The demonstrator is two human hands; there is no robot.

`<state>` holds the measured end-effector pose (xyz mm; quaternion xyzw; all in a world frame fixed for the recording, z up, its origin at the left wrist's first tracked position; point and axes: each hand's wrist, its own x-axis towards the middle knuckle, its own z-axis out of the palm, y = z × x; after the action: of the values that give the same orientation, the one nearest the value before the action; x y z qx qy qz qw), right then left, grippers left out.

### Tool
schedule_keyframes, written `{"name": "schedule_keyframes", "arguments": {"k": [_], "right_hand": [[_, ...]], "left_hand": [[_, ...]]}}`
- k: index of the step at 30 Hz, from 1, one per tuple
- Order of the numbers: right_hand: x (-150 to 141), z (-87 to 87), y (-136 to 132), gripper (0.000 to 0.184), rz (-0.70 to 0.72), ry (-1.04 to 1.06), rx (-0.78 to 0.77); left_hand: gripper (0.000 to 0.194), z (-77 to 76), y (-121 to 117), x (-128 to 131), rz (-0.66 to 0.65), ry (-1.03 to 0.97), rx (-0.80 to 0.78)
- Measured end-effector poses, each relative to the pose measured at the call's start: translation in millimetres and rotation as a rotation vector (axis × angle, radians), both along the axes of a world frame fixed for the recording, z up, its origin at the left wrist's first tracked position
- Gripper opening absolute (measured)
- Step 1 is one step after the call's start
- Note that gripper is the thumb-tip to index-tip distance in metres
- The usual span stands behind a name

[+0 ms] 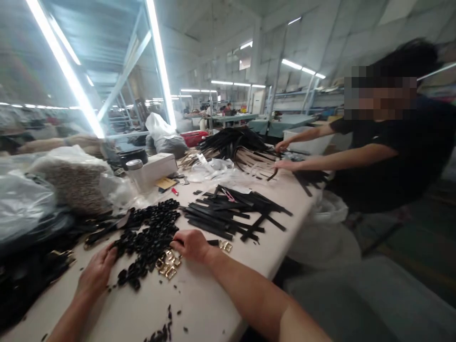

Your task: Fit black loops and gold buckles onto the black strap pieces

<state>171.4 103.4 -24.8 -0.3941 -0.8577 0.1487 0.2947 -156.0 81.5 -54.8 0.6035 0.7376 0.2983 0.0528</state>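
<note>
A heap of small black loops (151, 232) lies on the pale table between my two hands. My left hand (97, 270) is at the heap's left edge, its fingers together and their tips against the black pieces; what they hold, if anything, is hidden. At the right edge, my right hand (192, 244) is closed with thumb and fingers pinched, and its grip is too small to make out. Several gold buckles (168, 264) lie just below it. Beyond its wrist, a black strap end (213, 242) shows beside another gold buckle (225, 246).
Black straps (228, 213) are spread ahead, with pink-handled snips (228, 194) on them. A clear jar (135, 173), white box (162, 168) and filled plastic bag (76, 178) stand left. Across the table, a co-worker (392, 142) handles long strips (245, 147).
</note>
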Motion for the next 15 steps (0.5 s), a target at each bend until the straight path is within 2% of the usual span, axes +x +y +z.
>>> {"name": "schedule_keyframes", "arguments": {"k": [1, 3, 7, 9, 12, 14, 15], "right_hand": [[1, -0.2, 3, 0.017, -0.018, -0.014, 0.003], [8, 3.4, 4, 0.018, -0.051, -0.030, -0.004], [19, 10.8, 3, 0.019, -0.028, -0.024, -0.037], [18, 10.5, 5, 0.021, -0.010, -0.010, -0.036], [17, 10.2, 7, 0.022, -0.014, -0.003, -0.041], [16, 11.2, 6, 0.022, -0.026, -0.008, -0.037], [17, 11.8, 5, 0.022, -0.033, -0.010, -0.030]], "left_hand": [[0.052, -1.4, 10, 8, 0.004, -0.062, 0.027], [0.056, 5.8, 18, 36, 0.018, -0.201, 0.038], [0.056, 30.0, 17, 105, -0.013, -0.520, 0.070], [0.061, 36.0, 19, 122, -0.082, -0.763, 0.067], [0.061, 45.9, 13, 115, -0.227, -1.026, 0.089], [0.059, 53.6, 1, 95, -0.226, -1.038, 0.129], [0.057, 56.3, -7, 82, -0.197, -0.977, 0.139]]}}
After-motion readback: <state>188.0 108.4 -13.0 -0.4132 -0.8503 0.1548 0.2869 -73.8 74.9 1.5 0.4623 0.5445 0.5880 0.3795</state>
